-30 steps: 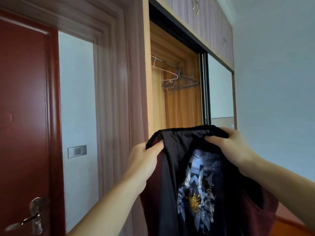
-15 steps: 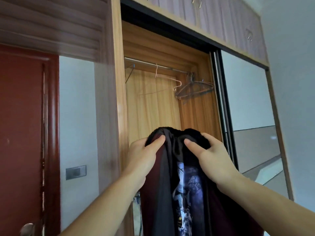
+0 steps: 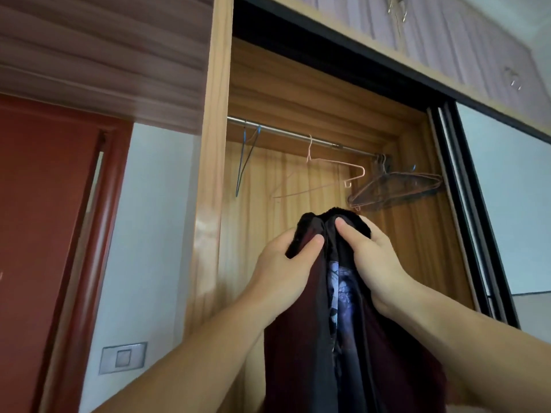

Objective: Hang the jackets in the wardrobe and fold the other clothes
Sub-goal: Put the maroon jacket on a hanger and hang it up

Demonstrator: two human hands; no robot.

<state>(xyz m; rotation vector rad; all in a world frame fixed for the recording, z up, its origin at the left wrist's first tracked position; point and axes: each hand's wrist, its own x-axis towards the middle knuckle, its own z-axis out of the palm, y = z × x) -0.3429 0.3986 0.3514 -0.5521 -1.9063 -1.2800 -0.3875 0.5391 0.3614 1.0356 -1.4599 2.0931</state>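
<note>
We hold jacket (image 3: 301,347): black outer cloth, dark maroon lining, blue-white printed picture on narrow strip between folds. Wardrobe (image 3: 214,174) frame: warm orange-brown wood, straight vertical grain. Rail (image 3: 292,135): silver grey. Pink hanger (image 3: 334,174) at middle; blue hanger (image 3: 243,162) at left; bundle of hangers (image 3: 396,189) at right, dark with pinkish tint. Upper cabinets (image 3: 447,34): pale lilac, fine vertical streaks. Door (image 3: 38,234) beside us: deep red. Wall (image 3: 149,234): pale blue-white. Switch plate (image 3: 122,357): grey.
</note>
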